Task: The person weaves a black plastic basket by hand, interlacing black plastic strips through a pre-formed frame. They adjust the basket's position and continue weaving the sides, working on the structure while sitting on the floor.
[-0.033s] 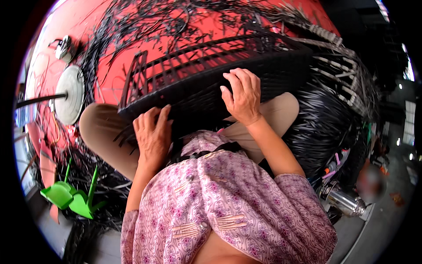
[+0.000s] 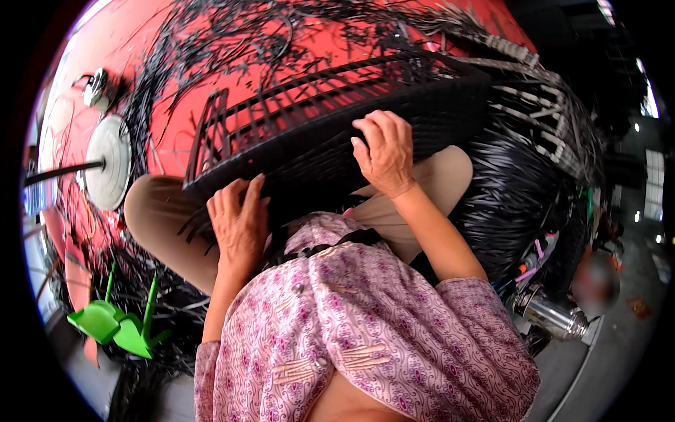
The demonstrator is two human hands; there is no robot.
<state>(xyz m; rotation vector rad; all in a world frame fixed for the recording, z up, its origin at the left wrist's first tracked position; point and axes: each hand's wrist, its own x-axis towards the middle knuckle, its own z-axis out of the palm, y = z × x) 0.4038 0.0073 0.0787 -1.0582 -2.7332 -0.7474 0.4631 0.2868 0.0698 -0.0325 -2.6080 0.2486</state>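
Across my lap lies a black woven basket (image 2: 309,158) on its side, its open slatted frame (image 2: 274,109) facing away from me. My left hand (image 2: 239,221) is at the near left edge of its woven side. The fingers are bent and closed, and what they hold is lost against the black. Loose black strips (image 2: 197,228) poke out beside that hand. Farther right, my right hand (image 2: 385,151) lies against the woven side with curled fingers, the thumb close to the index finger. Anything pinched there is too dark to make out.
Cut black strips (image 2: 281,35) litter the red floor mat (image 2: 176,105). A thick bundle of black strips (image 2: 513,197) lies at my right, near a metal flask (image 2: 555,315). At left are a round pale base with a pole (image 2: 109,163), a kettle (image 2: 98,90) and a green plastic object (image 2: 119,327).
The view has shifted slightly, with the basket a little to the left. Both hands keep nearly the same places on it.
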